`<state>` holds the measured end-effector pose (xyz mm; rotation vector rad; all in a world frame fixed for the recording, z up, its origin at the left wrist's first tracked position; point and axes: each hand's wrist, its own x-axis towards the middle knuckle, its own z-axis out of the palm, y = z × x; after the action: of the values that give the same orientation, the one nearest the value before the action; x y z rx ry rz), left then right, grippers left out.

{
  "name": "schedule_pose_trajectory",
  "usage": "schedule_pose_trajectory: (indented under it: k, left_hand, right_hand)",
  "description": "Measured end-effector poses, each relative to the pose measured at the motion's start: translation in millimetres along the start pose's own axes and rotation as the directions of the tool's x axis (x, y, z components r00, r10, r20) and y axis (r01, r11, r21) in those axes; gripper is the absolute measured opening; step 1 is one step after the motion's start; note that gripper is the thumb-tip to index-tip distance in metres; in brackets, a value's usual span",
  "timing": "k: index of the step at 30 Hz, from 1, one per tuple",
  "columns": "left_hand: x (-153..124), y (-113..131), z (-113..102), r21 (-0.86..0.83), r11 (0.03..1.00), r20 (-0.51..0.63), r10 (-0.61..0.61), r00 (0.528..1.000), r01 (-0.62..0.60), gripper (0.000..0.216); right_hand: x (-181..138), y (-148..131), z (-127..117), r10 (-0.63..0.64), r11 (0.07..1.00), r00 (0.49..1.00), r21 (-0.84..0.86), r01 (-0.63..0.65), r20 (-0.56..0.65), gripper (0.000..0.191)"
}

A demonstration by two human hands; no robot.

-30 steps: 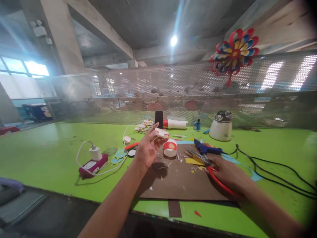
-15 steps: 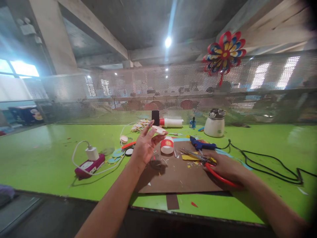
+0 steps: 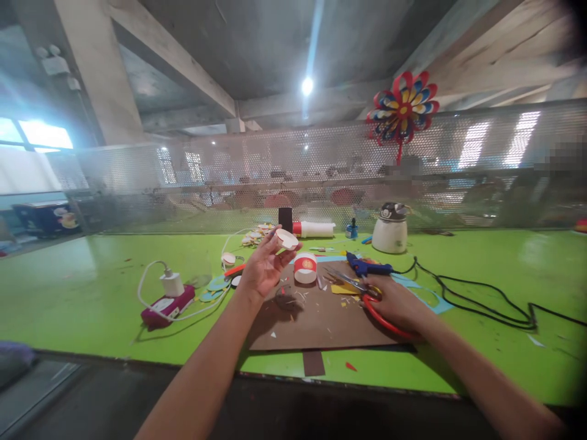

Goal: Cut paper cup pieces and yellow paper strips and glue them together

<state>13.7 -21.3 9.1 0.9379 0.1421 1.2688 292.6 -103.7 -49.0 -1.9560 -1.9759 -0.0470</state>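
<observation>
My left hand (image 3: 266, 263) is raised over the brown board, thumb and fingers pinching a small white paper cup-like piece (image 3: 287, 239) with a thin red edge. Beside it on the board stands a short white paper tube (image 3: 305, 274) with a red band and a gold emblem. My right hand (image 3: 397, 302) is closed around red-handled scissors (image 3: 373, 305), low over the board, their blades pointing left. Part of its grip is hidden behind the handles. A blue glue gun (image 3: 369, 267) lies just beyond the scissors.
Paper scraps litter the brown board (image 3: 321, 333). A purple power strip (image 3: 169, 305) with a white charger sits left. Behind are a white tube roll (image 3: 316, 230), a blue bottle (image 3: 351, 230) and a white jug (image 3: 389, 235). A black cord (image 3: 481, 311) trails right.
The view has shifted slightly. The white piece in my left hand has tilted, showing more of its hollow inside. My right hand and the scissors have moved a little left.
</observation>
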Motion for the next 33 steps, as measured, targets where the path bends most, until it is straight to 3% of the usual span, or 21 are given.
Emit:
schedule_pose_trajectory:
  k: [11,20,24,27,33]
  left_hand:
    - [0.0,-0.6,-7.8,0.05,0.998,0.103,-0.044,0.994,0.039,0.023]
    - [1.7,3.5,-14.7,0.03,0.997,0.168,-0.068,0.983,0.064,0.048]
    - [2.4,3.4,-15.4,0.007,0.998,0.136,-0.068,0.988,0.067,0.049]
    - [1.2,2.4,-13.9,0.004,0.998,0.14,-0.065,0.988,0.065,0.044]
    - [1.8,-0.1,-12.7,0.0,0.996,0.091,-0.088,0.992,0.089,0.034]
  right_hand:
    - [1.8,3.7,1.0,-0.059,0.998,0.998,0.026,0.06,-0.032,0.038]
    - [0.7,-1.3,1.7,-0.005,0.996,0.996,0.086,0.014,-0.093,0.042]
    - [-2.1,-7.6,-3.3,0.057,0.979,0.983,0.201,-0.02,-0.177,0.05]
    - [-4.9,-13.1,-6.9,0.052,0.937,0.969,0.347,0.036,-0.241,0.051]
    - [-16.7,-31.9,-17.8,-0.075,0.779,0.981,0.603,0.17,-0.18,0.05]
